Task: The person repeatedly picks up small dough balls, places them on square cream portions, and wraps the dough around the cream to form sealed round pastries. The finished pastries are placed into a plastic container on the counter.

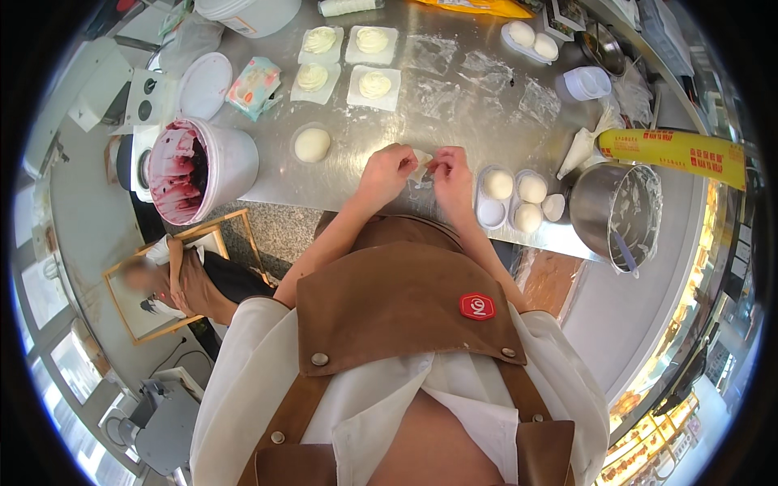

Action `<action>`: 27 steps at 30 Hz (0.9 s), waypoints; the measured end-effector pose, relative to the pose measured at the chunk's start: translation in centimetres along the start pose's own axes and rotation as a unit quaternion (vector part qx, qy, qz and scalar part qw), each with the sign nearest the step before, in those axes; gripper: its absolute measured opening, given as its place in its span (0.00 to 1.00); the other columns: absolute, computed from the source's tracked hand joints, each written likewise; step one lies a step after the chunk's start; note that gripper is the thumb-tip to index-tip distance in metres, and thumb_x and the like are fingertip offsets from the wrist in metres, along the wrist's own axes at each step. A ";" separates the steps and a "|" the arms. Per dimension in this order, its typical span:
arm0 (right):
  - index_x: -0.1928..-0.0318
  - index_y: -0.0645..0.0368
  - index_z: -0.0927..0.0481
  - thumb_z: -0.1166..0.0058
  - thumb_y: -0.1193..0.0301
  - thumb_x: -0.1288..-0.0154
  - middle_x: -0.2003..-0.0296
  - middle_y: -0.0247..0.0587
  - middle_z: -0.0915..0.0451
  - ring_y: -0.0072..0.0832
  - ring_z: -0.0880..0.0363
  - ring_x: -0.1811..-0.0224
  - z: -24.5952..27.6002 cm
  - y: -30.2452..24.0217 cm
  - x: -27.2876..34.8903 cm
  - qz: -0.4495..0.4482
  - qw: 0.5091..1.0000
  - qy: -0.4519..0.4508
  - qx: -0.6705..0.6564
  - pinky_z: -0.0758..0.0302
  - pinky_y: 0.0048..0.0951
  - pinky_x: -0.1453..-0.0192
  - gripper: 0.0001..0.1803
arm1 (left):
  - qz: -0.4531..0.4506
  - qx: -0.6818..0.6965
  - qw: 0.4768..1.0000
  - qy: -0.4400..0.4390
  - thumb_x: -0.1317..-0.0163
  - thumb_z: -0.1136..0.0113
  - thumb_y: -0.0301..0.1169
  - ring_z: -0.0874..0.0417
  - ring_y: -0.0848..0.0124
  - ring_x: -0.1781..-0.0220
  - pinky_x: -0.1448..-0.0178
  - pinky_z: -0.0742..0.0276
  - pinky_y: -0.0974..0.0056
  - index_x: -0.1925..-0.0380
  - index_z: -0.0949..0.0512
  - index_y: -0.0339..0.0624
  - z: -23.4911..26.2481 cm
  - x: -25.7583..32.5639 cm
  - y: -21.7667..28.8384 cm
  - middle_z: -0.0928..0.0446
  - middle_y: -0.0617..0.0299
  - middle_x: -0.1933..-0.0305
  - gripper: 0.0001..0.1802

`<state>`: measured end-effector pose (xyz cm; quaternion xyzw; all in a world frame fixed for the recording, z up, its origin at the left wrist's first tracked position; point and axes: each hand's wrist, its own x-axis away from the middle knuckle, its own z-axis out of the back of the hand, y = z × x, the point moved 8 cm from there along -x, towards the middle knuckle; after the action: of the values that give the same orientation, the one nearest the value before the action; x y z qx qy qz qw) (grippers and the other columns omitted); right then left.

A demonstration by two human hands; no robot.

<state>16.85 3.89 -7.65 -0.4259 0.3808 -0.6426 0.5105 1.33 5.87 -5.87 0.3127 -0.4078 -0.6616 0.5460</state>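
Observation:
At the near edge of the steel table (340, 174), my left hand (387, 172) and my right hand (450, 174) are close together. Their fingertips pinch a small white piece of dough skin (420, 165) between them; its far side is partly covered by the fingers. Left of my left hand, a round white dumpling-like ball (312, 146) sits in a shallow clear cup. Beside my right hand stand plastic cup trays (492, 213) with several smooth white balls (531, 189). Farther off, several square white dough skins (387, 57) lie flat, each topped with a swirl of cream (374, 84).
A white bucket (235, 162) smeared with dark red filling stands at left, near a tissue pack (254, 87) and lid (204, 85). To the right are a piping bag (585, 144), a yellow roll (673, 154) and a steel bowl (596, 206). Another person (190, 279) stands at lower left.

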 end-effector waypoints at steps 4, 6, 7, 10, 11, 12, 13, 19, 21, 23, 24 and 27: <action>0.57 0.61 0.22 0.50 0.78 0.37 0.70 0.47 0.16 0.35 0.15 0.66 0.8 4.6 -1.8 -0.031 0.999 -0.006 0.030 0.21 0.32 0.60 0.09 | -0.020 -0.014 1.000 0.008 0.45 0.38 0.20 0.22 0.61 0.73 0.65 0.26 0.62 0.72 0.23 0.34 -0.1 0.1 0.1 0.23 0.53 0.71 0.03; 0.59 0.62 0.19 0.46 0.75 0.37 0.69 0.46 0.16 0.33 0.15 0.67 -0.1 7.4 -2.4 -0.089 0.993 -0.065 0.029 0.21 0.31 0.61 0.07 | -0.016 -0.018 1.000 0.004 0.45 0.38 0.20 0.22 0.61 0.73 0.65 0.26 0.62 0.72 0.23 0.34 -0.1 0.1 0.2 0.23 0.53 0.71 0.03; 0.59 0.63 0.19 0.45 0.74 0.37 0.69 0.46 0.15 0.33 0.15 0.67 -0.3 7.7 -2.5 -0.106 0.991 -0.075 0.006 0.21 0.30 0.61 0.08 | -0.013 -0.020 1.000 0.003 0.45 0.38 0.20 0.22 0.61 0.73 0.65 0.26 0.62 0.72 0.23 0.34 0.0 0.1 0.2 0.23 0.53 0.71 0.03; 0.59 0.64 0.18 0.42 0.71 0.38 0.68 0.47 0.15 0.32 0.15 0.67 -0.8 8.0 -2.6 -0.143 0.984 -0.103 -0.039 0.21 0.30 0.60 0.10 | -0.011 -0.021 1.000 -0.004 0.45 0.38 0.20 0.22 0.61 0.73 0.66 0.26 0.62 0.72 0.23 0.34 0.1 0.2 0.4 0.23 0.53 0.71 0.03; 0.59 0.64 0.18 0.41 0.70 0.38 0.68 0.47 0.15 0.32 0.15 0.67 -1.0 7.8 -2.7 -0.146 0.982 -0.110 -0.037 0.21 0.30 0.60 0.11 | -0.011 -0.021 1.000 -0.004 0.45 0.38 0.20 0.22 0.61 0.73 0.66 0.26 0.62 0.72 0.23 0.34 0.1 0.2 0.3 0.23 0.53 0.71 0.03; 0.59 0.65 0.18 0.40 0.70 0.39 0.68 0.47 0.15 0.32 0.16 0.67 -1.2 7.6 -2.7 -0.148 0.981 -0.118 -0.036 0.21 0.30 0.60 0.11 | -0.012 -0.020 1.000 -0.004 0.45 0.37 0.20 0.22 0.61 0.73 0.66 0.26 0.62 0.72 0.23 0.34 0.1 0.2 0.2 0.22 0.53 0.71 0.03; 0.60 0.65 0.18 0.41 0.70 0.39 0.68 0.48 0.15 0.34 0.16 0.66 -1.1 7.5 -2.7 -0.142 0.983 -0.113 -0.013 0.21 0.32 0.59 0.11 | -0.013 -0.020 1.000 -0.005 0.45 0.37 0.20 0.22 0.61 0.73 0.66 0.26 0.62 0.72 0.22 0.34 0.1 0.2 0.2 0.22 0.53 0.71 0.03; 0.65 0.64 0.22 0.46 0.73 0.39 0.69 0.53 0.17 0.48 0.17 0.63 2.7 5.5 -2.7 -0.061 0.964 0.089 0.241 0.22 0.43 0.59 0.06 | 0.032 -0.057 0.998 -0.004 0.45 0.37 0.20 0.20 0.60 0.71 0.65 0.25 0.61 0.72 0.22 0.35 1.2 0.9 -0.9 0.21 0.52 0.71 0.02; 0.66 0.62 0.23 0.48 0.73 0.38 0.69 0.54 0.18 0.51 0.19 0.62 3.5 5.1 -2.6 -0.067 0.958 0.117 0.253 0.23 0.47 0.59 0.05 | 0.017 -0.063 0.998 0.003 0.45 0.38 0.21 0.20 0.58 0.70 0.65 0.25 0.60 0.72 0.22 0.36 1.4 1.1 -0.6 0.21 0.52 0.70 0.02; 0.66 0.62 0.24 0.47 0.73 0.38 0.71 0.54 0.19 0.50 0.18 0.64 3.0 3.1 -2.1 -0.019 0.963 0.109 0.245 0.23 0.46 0.60 0.04 | 0.010 -0.073 0.997 0.003 0.44 0.39 0.21 0.20 0.56 0.70 0.64 0.25 0.59 0.72 0.23 0.36 1.6 1.0 0.5 0.21 0.51 0.70 0.02; 0.66 0.61 0.24 0.46 0.73 0.38 0.71 0.53 0.19 0.50 0.18 0.65 2.7 2.0 -1.7 0.004 0.965 0.105 0.241 0.23 0.45 0.61 0.04 | 0.010 -0.080 0.997 0.000 0.44 0.40 0.21 0.20 0.55 0.69 0.64 0.25 0.59 0.72 0.23 0.36 1.5 0.8 1.1 0.21 0.51 0.70 0.02; 0.66 0.62 0.24 0.45 0.74 0.38 0.71 0.52 0.19 0.47 0.18 0.68 0.7 -2.1 -0.7 0.030 0.994 0.025 0.104 0.23 0.42 0.63 0.04 | 0.001 -0.075 0.997 -0.003 0.44 0.41 0.21 0.20 0.53 0.69 0.64 0.25 0.58 0.71 0.24 0.36 1.0 0.4 2.0 0.21 0.51 0.70 0.02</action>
<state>16.90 4.96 -5.59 -0.3425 0.3373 -0.6735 0.5615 1.28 5.50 -3.59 0.2688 -0.3584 -0.6909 0.5674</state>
